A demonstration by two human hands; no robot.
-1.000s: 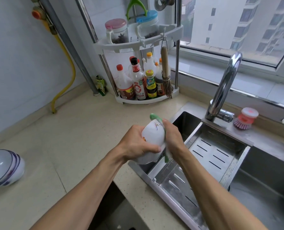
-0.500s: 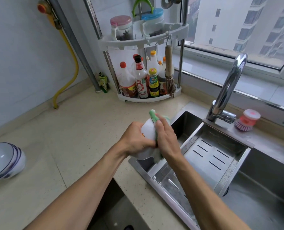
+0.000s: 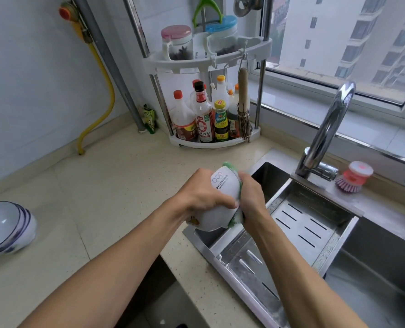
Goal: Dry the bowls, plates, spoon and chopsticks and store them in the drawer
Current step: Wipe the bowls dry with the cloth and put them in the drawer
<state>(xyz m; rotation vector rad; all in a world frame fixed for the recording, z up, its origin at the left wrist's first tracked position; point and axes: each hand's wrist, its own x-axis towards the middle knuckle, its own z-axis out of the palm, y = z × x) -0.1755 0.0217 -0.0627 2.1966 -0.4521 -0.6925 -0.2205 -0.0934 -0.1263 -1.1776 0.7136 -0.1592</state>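
Observation:
My left hand (image 3: 202, 196) grips a white bowl (image 3: 217, 209) with printed rings and lettering, held on its side above the sink's left edge. My right hand (image 3: 250, 197) presses a green and white cloth (image 3: 234, 217) against the bowl's inner side, fingers curled round the cloth. A stack of white bowls with blue rims (image 3: 6, 228) lies tilted on the counter at the far left. No plates, spoon or chopsticks are in view.
A steel drain tray (image 3: 303, 228) spans the sink (image 3: 374, 268) under my hands. The faucet (image 3: 327, 129) rises behind it, with a red dish brush (image 3: 353, 177) beside it. A corner rack of sauce bottles (image 3: 208, 114) stands at the back. Beige counter (image 3: 102, 197) lies on the left.
The bowl has turned in my left hand, so the printed rings now face up. My right hand has slid the cloth round the bowl. The view has shifted slightly.

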